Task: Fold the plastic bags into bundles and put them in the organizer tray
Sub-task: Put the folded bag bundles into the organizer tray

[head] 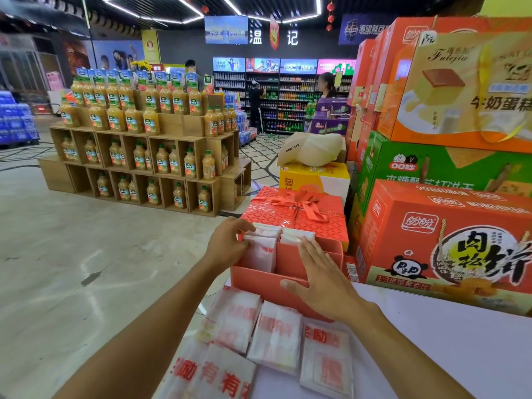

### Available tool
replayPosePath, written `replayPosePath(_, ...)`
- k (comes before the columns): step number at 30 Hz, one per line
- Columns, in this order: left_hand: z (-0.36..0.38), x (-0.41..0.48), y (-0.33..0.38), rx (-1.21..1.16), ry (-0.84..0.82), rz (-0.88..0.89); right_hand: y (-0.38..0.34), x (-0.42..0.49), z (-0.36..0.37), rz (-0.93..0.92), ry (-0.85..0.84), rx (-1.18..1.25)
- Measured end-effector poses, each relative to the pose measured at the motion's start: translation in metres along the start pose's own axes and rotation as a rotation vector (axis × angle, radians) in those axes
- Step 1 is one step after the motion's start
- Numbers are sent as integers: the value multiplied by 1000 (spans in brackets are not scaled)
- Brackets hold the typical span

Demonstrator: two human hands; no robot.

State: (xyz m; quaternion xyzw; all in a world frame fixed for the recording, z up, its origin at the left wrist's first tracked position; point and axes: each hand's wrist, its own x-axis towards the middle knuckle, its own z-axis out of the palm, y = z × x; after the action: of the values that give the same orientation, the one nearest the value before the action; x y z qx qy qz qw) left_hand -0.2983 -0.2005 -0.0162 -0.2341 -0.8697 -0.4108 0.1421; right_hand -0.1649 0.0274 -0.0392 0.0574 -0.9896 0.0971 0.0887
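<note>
- Organizer tray (253,280) sits on the white table (431,341), straight ahead of the person, with a red gift box (296,214) just behind it and orange cartons (446,231) to its right.
- Left hand (227,243) is at the tray's far-left compartment, fingers curled over the top edge of the upright bundles (260,253) standing there. The thumb is hidden, so I cannot tell if it is a true pinch.
- Right hand (322,280) is flat with fingers straight and together, palm resting on the tray's near-right wall and holding nothing. It looks like it is steadying the tray.
- Three folded bundles (276,335) lie flat on the table, side by side, just in front of the tray on the person's side. The left one almost touches the tray's front wall.
- Their long axes run roughly away from the person, fanned slightly.
- An unfolded-looking flat bag (210,375) lies nearest the body, partly under the left bundle.
- Key relation: the loose bundles lie closer to the body than either hand, so the next pick likely means drawing a hand back, not reaching forward.
- The right hand is nearer, with its wrist right over the middle and right bundles. The left hand is further off, across the tray.
- Judgement: a bundle must be tipped from flat to upright to drop into a slot.
- The right-side compartment looks to have room, but its depth is hidden by the right hand.
</note>
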Motion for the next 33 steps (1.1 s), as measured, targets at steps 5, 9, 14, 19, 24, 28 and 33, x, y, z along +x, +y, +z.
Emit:
replayPosePath(5, -5, -22, -2, -7, -101, 97, -1, -1, -1, 4, 7, 2)
replayPosePath(9, -15, -57, -5, 42, -198, 112, -6, -6, -5, -2, 16, -2)
replayPosePath(14, -36, -102, -8, 131, -192, 132, -14, -35, -10, 9, 37, 35)
replayPosePath(19, -62, -164, 8, 198, -219, 124, -27, -93, -19, 13, 107, 36)
replayPosePath(24, -68, -231, 17, 254, -246, 167, -33, -146, -7, 0, 63, 41)
replayPosePath(28, -63, -269, 22, 341, -423, 151, -31, -163, 11, 65, -144, 81)
replayPosePath(33, -57, -288, 22, 446, -542, 126, -38, -170, 9, 93, -256, 53)
